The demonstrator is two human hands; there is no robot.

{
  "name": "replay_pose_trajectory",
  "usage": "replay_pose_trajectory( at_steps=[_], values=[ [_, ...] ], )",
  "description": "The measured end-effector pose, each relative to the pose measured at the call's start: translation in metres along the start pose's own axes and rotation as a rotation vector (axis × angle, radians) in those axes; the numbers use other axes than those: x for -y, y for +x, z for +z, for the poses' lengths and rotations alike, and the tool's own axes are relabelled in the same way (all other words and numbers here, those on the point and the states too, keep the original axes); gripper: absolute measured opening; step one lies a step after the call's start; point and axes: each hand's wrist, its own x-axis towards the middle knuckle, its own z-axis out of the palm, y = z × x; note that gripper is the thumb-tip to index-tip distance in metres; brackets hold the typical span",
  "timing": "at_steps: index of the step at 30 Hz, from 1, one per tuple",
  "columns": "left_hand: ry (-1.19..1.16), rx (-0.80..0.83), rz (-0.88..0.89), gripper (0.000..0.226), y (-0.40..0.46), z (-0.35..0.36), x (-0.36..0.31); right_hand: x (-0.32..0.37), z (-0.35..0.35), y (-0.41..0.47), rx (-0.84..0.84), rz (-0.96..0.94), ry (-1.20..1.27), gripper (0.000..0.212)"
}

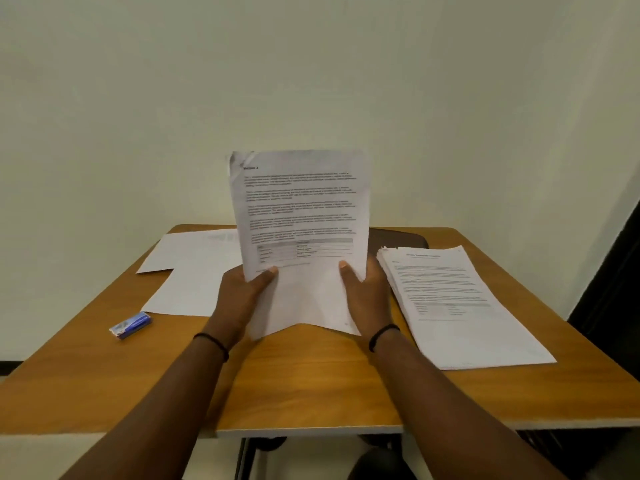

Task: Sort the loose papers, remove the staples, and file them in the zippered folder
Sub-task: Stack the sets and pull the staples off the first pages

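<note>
I hold a printed set of papers (299, 216) upright over the middle of the wooden table (311, 382). My left hand (242, 296) grips its lower left edge, thumb on the front. My right hand (367, 292) grips the lower right edge the same way. A lower sheet hangs down between my wrists. A thick stack of printed papers (457, 306) lies flat on the right. Blank-looking loose sheets (187, 271) lie on the left. A dark folder (398, 239) shows at the table's back, mostly hidden behind the held papers.
A small blue staple remover or stapler (131, 325) lies near the table's left edge. A pale wall stands right behind the table. A dark chair part (377, 462) shows below the front edge.
</note>
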Motion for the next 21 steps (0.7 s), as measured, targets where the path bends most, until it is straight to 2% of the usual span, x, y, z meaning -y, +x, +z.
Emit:
replay_pose_trajectory(
  at_steps=[4, 7, 11, 14, 18, 21],
  values=[
    [0.069, 0.101, -0.042, 0.021, 0.007, -0.008, -0.004, 0.005, -0.003, 0.012, 0.030, 0.055, -0.098, 0.008],
    [-0.013, 0.146, -0.067, 0.026, 0.006, 0.008, -0.002, 0.008, -0.017, 0.018, 0.009, 0.077, -0.231, 0.010],
    [-0.035, 0.103, -0.029, 0.028, -0.004, 0.068, -0.012, 0.020, -0.067, 0.035, -0.030, 0.070, -0.453, 0.013],
    [-0.079, 0.155, -0.075, 0.032, -0.010, 0.120, -0.015, 0.025, -0.121, 0.045, -0.098, 0.099, -0.557, 0.025],
    [0.048, 0.307, -0.157, 0.030, -0.021, 0.189, -0.007, 0.019, -0.201, 0.046, -0.166, 0.166, -0.709, 0.030],
    [0.217, 0.347, -0.201, 0.021, -0.021, 0.225, 0.013, 0.003, -0.235, 0.043, -0.156, 0.231, -0.817, 0.034]
  ],
)
